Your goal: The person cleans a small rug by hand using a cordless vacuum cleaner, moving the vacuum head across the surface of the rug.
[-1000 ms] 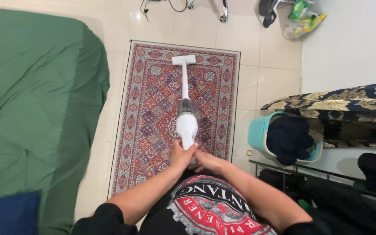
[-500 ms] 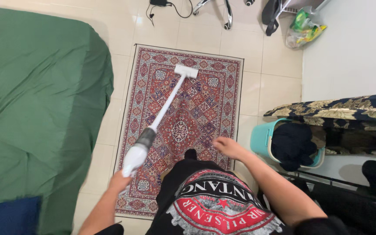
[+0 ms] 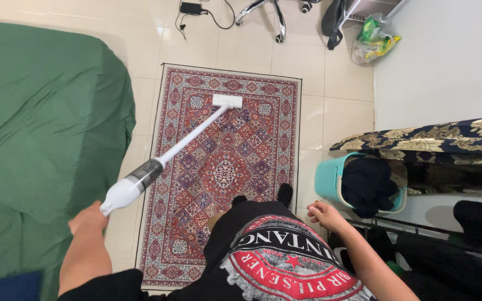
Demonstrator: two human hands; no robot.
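White stick vacuum worked one-handed across the patterned rug

White plastic makes up the slim cordless stick vacuum (image 3: 163,161), which slants over the red patterned rug (image 3: 224,167) lying on the cream tiled floor (image 3: 330,111). Its flat floor head (image 3: 227,101) rests near the rug's far edge, while the motor body with its dark dust cup hangs past the rug's left edge, beside the green-covered bed (image 3: 40,128). The left hand (image 3: 88,218) holds the handle end, its grip wrapped tight around it. The right hand (image 3: 323,214) hangs free near the rug's near right corner, fingers loosely spread, holding nothing.

The vacuum looks light and stiff: a rigid tube with most of its weight in the motor body close to the handle, so the handle is the sensible place to hold it, and the head should glide easily. A turquoise laundry basket (image 3: 330,178) of dark clothes stands on the floor to the right.
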